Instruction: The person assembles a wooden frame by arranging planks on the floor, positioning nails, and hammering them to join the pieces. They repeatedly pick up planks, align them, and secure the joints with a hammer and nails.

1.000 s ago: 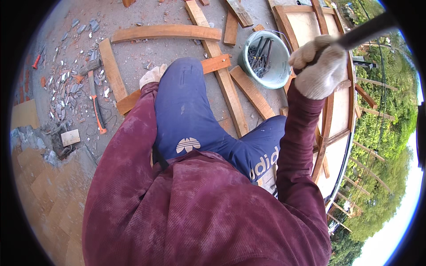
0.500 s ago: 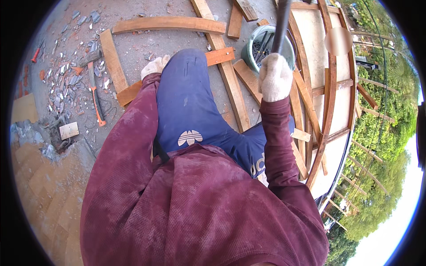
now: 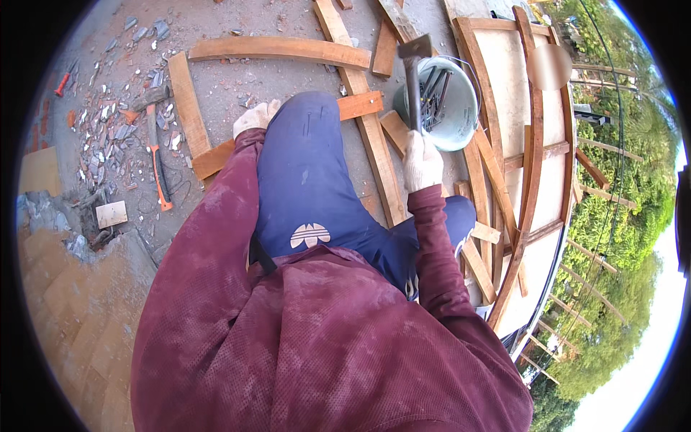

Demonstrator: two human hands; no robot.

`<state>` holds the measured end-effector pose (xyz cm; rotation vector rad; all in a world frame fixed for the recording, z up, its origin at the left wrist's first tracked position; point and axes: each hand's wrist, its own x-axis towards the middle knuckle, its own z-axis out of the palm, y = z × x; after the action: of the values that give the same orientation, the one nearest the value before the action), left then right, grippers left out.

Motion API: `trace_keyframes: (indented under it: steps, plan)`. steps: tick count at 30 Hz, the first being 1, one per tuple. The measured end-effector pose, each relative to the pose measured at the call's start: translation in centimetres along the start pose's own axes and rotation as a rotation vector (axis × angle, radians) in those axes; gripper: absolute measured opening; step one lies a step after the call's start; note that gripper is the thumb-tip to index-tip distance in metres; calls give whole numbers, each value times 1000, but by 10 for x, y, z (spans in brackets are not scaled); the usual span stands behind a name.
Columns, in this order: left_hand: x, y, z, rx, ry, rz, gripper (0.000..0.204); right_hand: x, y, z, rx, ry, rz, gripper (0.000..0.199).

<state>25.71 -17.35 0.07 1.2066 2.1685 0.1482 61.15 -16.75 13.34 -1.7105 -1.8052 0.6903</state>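
My right hand, in a white work glove, is closed round the handle of a hammer. Its dark metal head points away from me, beside the rim of a pale green bucket holding several dark metal rods or tools. My left hand, also gloved, is low beside my left knee with its fingers curled, at a short wooden board passing under that knee. The knee and sleeve hide part of that grip. The board lies across a longer timber.
A curved timber and a shorter plank lie on the concrete. Left are a second hammer, broken tile rubble and a red-handled tool. Right stands a wood-framed panel with leaning timbers, with greenery beyond.
My right hand has come down and left with the hammer, whose head now shows in full and whose blur is gone. My left hand has stayed nearly in place.
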Motion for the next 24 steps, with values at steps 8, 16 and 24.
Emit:
trace_keyframes:
  steps: [8,16,24]
  plan:
    - [0,-34,15,17,39,-37,70,66,-191,-62,827,452,-676,57]
    - [21,-25,14,-16,81,-7,70,-11,-4,4,-104,-90,121,43]
    - [-5,-13,-7,-2,24,-91,70,53,-148,-55,751,345,-574,39]
